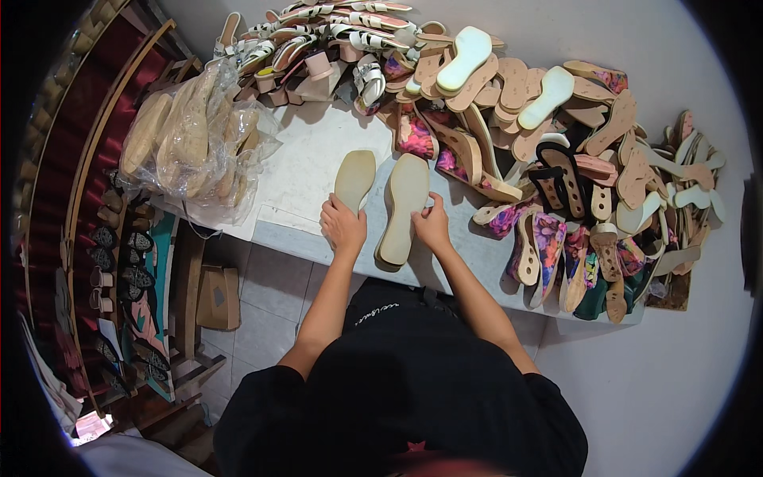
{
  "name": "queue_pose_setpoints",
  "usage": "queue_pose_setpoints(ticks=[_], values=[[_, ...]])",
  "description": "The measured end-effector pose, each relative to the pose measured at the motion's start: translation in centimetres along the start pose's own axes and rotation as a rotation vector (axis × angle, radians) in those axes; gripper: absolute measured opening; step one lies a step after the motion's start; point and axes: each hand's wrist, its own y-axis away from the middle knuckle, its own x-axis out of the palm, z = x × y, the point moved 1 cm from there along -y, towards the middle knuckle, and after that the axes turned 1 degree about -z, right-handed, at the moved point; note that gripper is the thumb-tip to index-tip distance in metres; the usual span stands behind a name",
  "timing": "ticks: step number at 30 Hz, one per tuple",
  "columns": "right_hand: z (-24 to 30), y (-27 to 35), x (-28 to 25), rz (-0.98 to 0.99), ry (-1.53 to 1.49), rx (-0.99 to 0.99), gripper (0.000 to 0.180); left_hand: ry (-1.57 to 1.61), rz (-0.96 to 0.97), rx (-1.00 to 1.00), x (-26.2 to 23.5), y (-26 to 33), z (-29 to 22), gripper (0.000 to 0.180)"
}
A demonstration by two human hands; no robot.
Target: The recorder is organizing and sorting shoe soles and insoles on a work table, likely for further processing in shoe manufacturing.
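Note:
Two pale beige shoe soles lie side by side over the white table, toe ends pointing away from me. My left hand (343, 229) is closed round the lower part of the left sole (355, 176) and hides its heel end. The right sole (406, 187) shows its full length, its heel end near the table's front edge. At the right edge of that sole, my right hand (431, 223) has its thumb and fingers closed in a pinch on the rim. Whether either sole is slightly lifted, I cannot tell.
A heap of insoles (517, 83) and floral wedge shoes (548, 238) covers the table's right side. White strappy sandals (373, 36) pile up at the back. Plastic-wrapped shoe forms (191, 139) sit on the left. Shelves of shoes (139, 278) and a cardboard box (218, 298) stand lower left.

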Motion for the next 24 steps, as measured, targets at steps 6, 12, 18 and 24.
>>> queue_pose_setpoints(ticks=[6,12,18,24], values=[[-2.5,-1.4,1.8,-0.064,0.119,-0.046,0.075,-0.038,0.04,-0.043,-0.2,-1.6,-0.8,0.083],[-2.2,-3.0,1.8,0.161,-0.014,0.228,0.084,0.023,0.083,-0.025,-0.2,-3.5,-1.3,0.075],[-1.2,-2.8,2.0,0.191,0.001,0.205,0.082,0.029,0.067,0.027,0.4,-3.2,-1.1,0.069],[-0.5,-2.7,1.8,0.119,-0.01,0.214,0.078,0.184,-0.075,0.131,0.1,-3.2,-2.8,0.064]])
